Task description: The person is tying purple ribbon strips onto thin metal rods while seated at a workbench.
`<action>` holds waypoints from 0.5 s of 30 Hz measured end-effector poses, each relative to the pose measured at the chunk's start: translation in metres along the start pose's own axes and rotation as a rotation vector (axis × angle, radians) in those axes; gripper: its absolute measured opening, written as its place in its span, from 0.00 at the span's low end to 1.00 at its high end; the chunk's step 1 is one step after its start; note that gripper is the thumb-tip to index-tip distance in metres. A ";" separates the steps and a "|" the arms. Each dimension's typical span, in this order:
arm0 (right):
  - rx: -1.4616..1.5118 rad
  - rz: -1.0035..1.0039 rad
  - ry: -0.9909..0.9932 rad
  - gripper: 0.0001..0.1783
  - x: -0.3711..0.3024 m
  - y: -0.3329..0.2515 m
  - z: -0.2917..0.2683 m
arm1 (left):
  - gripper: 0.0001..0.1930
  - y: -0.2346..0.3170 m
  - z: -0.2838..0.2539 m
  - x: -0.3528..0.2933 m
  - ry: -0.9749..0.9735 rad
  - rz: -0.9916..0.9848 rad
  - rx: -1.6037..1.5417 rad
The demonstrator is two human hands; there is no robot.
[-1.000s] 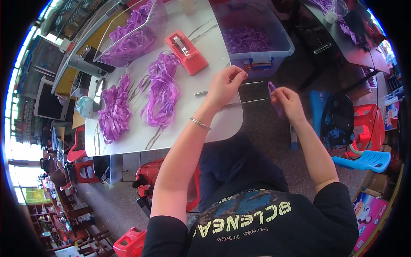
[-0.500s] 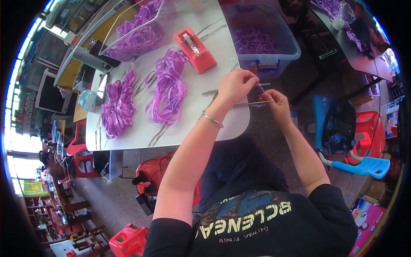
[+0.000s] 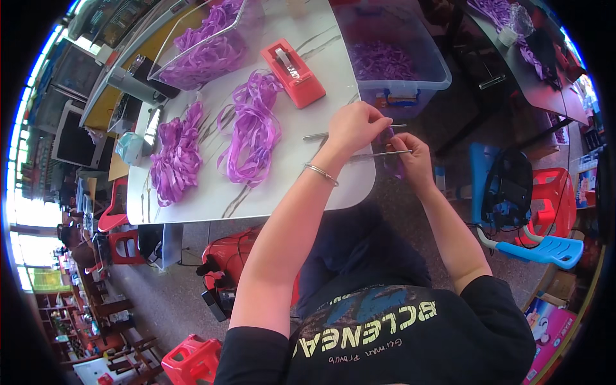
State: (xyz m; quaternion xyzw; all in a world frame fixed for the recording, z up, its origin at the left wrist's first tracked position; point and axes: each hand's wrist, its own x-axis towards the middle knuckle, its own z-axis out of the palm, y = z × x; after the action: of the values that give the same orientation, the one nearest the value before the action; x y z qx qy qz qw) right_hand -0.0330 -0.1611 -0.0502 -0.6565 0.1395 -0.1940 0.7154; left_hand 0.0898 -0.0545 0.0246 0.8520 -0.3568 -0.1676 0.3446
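Observation:
Just past the right edge of the white table (image 3: pixel 298 205), my left hand (image 3: pixel 353 129) pinches a purple ribbon (image 3: pixel 393 165) with thumb and forefinger. Close by on the right, my right hand (image 3: pixel 416 160) has its fingers closed at the same ribbon, beside the tip of a thin metal rod (image 3: pixel 388 154). A second metal rod (image 3: pixel 314 136) runs roughly alongside it, passing under my left hand and jutting beyond the table edge. Part of the ribbon hangs between and below my fingers. How it runs around the rods is hidden by my hands.
Two bundles of purple ribbon, one looped (image 3: pixel 247 138) and one folded (image 3: pixel 176 157), lie on the table. Behind them stand a red tape dispenser (image 3: pixel 301 86) and a clear bin (image 3: pixel 215 74) of ribbon. A plastic tub (image 3: pixel 430 85) with purple pieces sits beyond the right edge.
The purple ribbon between my hands has shifted, and more of it hangs below the rods. My left hand has turned slightly; my right hand stays nearly in place.

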 end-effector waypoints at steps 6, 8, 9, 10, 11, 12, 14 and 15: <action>0.038 0.056 0.017 0.10 -0.001 0.002 0.000 | 0.14 0.000 -0.001 0.002 -0.023 0.021 0.042; -0.031 0.022 -0.005 0.10 -0.002 0.004 0.000 | 0.14 -0.001 -0.001 0.002 -0.028 0.017 0.034; -0.031 0.022 -0.005 0.10 -0.003 0.003 0.000 | 0.14 -0.002 0.000 0.003 -0.028 0.018 0.034; -0.011 0.021 -0.014 0.09 -0.007 0.002 0.001 | 0.12 -0.003 0.001 0.003 -0.019 0.020 0.050; 0.008 0.019 -0.023 0.09 -0.011 0.000 0.002 | 0.10 -0.004 0.002 0.004 -0.009 0.024 0.065; 0.008 0.019 -0.023 0.09 -0.017 -0.001 0.003 | 0.10 -0.004 0.002 0.004 -0.009 0.024 0.065; -0.025 0.074 -0.001 0.08 -0.033 -0.005 0.003 | 0.10 -0.003 0.002 0.005 -0.021 0.012 0.058; -0.029 0.072 0.003 0.08 -0.042 -0.008 0.002 | 0.10 -0.002 0.002 0.005 -0.022 0.017 0.056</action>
State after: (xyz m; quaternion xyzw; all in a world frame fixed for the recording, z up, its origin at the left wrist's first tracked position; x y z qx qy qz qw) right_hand -0.0703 -0.1408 -0.0443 -0.6610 0.1668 -0.1670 0.7123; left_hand 0.0930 -0.0583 0.0217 0.8563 -0.3723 -0.1639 0.3183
